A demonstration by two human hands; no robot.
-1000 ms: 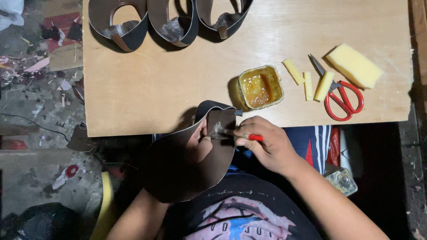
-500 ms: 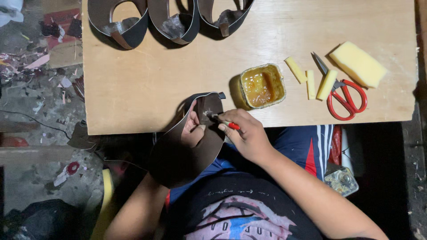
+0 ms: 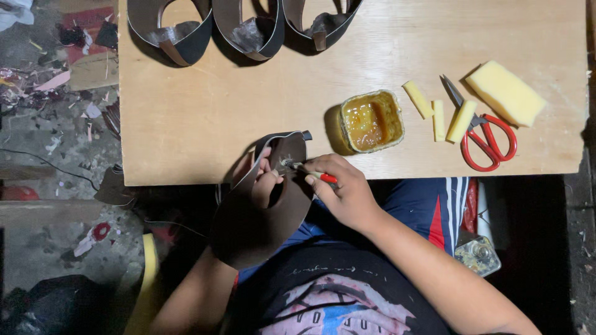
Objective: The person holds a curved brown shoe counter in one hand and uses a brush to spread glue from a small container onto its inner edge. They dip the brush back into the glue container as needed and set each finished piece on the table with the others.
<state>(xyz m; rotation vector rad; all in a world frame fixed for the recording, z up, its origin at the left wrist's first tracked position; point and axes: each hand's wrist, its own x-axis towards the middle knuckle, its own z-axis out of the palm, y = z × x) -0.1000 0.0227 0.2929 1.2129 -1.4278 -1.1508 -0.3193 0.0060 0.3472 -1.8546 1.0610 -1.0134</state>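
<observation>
Left hand: my left hand cups the dark brown curved leather shoe upper from underneath, fingers curled shut over its edge, thumb pressing on the inner face.
Right hand: my right hand is pinched closed round a thin red-handled brush, its tip touching the inside of the upper near the top edge.
Where the piece is: at the near edge of the pale plywood table, half over the board and half over my lap.
What has changed: a second ago the upper sat lower and flatter, the brush working further to the right; half a second ago I had tilted it up. Now it stands steeper and nearer the pot, the brush tip higher on the lining.
What that means: I judge the gluing of this piece is moving along its inner rim towards the top, not finished, since the brush is on the leather and not set down.
Glue pot: the small square yellow tub of amber glue sits just beside the upper, within easy reach of the brush.
Done pieces: three similar dark uppers stand in a row at the far edge.
Off to the right: red-handled scissors, three yellow foam strips and a yellow foam block, none of them touched.
</observation>
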